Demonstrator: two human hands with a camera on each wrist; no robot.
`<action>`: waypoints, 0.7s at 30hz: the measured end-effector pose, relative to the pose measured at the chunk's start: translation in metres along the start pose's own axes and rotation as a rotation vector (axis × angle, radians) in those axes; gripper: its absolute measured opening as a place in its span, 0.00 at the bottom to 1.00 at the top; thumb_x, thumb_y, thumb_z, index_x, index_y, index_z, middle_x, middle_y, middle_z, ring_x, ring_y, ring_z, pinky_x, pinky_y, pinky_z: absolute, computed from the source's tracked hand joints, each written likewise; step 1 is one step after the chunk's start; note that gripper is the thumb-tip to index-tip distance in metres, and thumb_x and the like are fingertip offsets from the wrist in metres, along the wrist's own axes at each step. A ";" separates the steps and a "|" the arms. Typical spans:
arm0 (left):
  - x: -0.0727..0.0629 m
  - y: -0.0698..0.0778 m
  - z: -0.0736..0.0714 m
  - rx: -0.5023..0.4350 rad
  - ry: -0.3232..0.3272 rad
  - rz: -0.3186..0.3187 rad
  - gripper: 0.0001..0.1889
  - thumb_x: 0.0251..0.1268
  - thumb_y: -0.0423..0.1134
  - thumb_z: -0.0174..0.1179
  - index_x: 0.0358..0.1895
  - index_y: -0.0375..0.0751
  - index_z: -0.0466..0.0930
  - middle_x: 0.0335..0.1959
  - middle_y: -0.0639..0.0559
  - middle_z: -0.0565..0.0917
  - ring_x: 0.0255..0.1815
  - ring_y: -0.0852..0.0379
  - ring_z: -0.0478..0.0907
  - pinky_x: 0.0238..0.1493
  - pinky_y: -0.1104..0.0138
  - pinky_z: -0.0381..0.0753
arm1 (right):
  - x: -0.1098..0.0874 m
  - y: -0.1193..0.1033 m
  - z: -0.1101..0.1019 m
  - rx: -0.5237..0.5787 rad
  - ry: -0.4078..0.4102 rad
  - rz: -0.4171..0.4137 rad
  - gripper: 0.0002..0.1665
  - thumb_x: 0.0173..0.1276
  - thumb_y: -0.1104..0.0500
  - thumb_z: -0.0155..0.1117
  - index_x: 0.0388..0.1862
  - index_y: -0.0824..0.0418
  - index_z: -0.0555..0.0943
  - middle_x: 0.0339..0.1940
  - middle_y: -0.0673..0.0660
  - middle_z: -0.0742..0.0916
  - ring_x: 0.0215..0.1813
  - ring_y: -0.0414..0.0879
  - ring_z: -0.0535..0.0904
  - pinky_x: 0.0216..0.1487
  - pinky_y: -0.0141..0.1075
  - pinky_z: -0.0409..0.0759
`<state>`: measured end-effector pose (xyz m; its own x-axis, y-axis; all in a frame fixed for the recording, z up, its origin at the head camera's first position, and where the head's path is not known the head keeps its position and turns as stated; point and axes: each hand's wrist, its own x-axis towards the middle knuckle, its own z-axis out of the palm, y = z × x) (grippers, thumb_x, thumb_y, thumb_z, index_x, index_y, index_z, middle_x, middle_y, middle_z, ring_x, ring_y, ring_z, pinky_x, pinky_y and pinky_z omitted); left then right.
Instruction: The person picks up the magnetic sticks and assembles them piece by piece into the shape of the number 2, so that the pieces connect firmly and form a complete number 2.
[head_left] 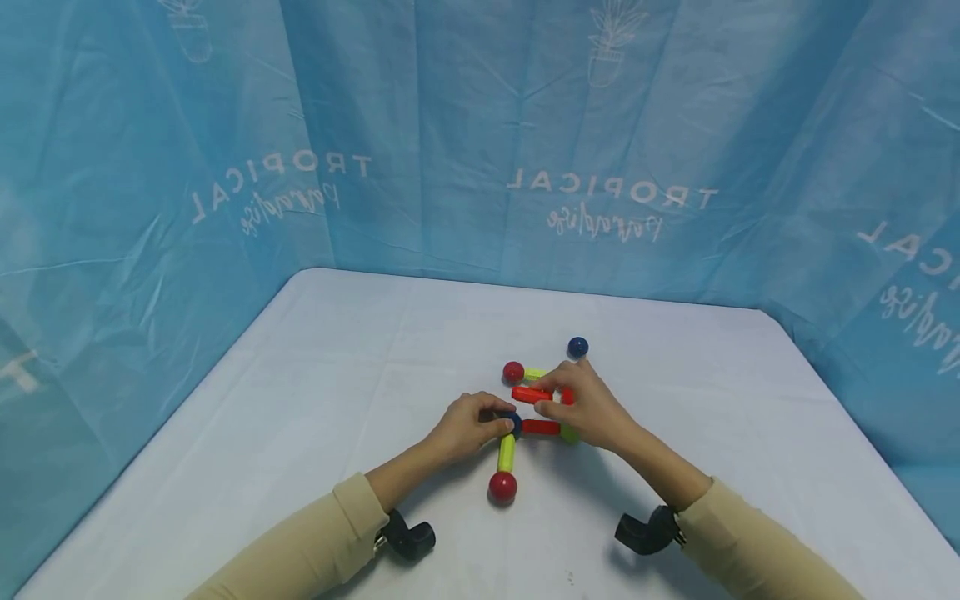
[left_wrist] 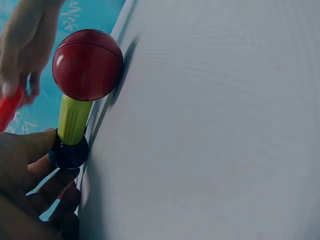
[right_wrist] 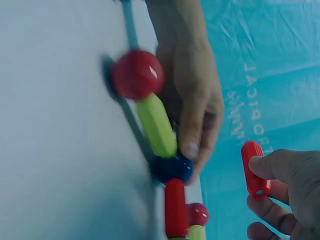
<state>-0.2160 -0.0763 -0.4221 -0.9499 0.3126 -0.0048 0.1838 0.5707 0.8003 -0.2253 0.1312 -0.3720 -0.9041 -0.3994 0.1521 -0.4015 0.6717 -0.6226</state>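
My left hand (head_left: 470,427) pinches a dark blue ball (left_wrist: 69,153) that joins a yellow-green rod (head_left: 506,453) and a red rod (head_left: 541,427). At the near end of the yellow-green rod sits a red ball (head_left: 502,487). Between thumb and fingers my right hand (head_left: 588,406) holds a loose red rod (right_wrist: 255,170) above the linked pieces. Partly hidden under that hand are a yellow-green piece (head_left: 570,434) and another red piece (head_left: 567,396). Behind them, a second red ball (head_left: 513,372) meets another yellow-green rod (head_left: 534,374).
A separate-looking dark blue ball (head_left: 577,347) lies beyond the right hand; whether it joins anything is hidden. The pieces rest on a white-covered table (head_left: 360,358). Blue printed curtains (head_left: 465,125) hang along the back and sides.
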 end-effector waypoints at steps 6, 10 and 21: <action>0.000 -0.002 0.001 0.002 0.002 -0.002 0.14 0.61 0.41 0.62 0.50 0.48 0.82 0.47 0.52 0.83 0.47 0.56 0.71 0.51 0.59 0.73 | -0.039 0.002 0.008 0.033 -0.026 0.102 0.14 0.54 0.57 0.71 0.41 0.46 0.85 0.37 0.46 0.81 0.46 0.48 0.69 0.39 0.37 0.70; 0.000 -0.002 0.002 0.004 0.003 -0.011 0.14 0.62 0.41 0.61 0.50 0.49 0.82 0.48 0.52 0.83 0.48 0.55 0.71 0.52 0.59 0.74 | -0.058 0.005 0.016 0.038 -0.060 0.154 0.14 0.52 0.58 0.72 0.39 0.44 0.85 0.37 0.46 0.80 0.45 0.46 0.69 0.40 0.35 0.74; 0.000 0.000 0.002 0.011 0.004 0.000 0.14 0.62 0.40 0.61 0.51 0.48 0.82 0.47 0.51 0.82 0.47 0.56 0.72 0.53 0.57 0.73 | -0.081 0.011 0.030 0.000 -0.135 0.071 0.13 0.52 0.55 0.72 0.38 0.44 0.84 0.33 0.38 0.81 0.42 0.42 0.67 0.38 0.29 0.69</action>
<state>-0.2150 -0.0746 -0.4237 -0.9509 0.3096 -0.0028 0.1862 0.5790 0.7938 -0.1524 0.1524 -0.4141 -0.9023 -0.4310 0.0025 -0.3368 0.7013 -0.6283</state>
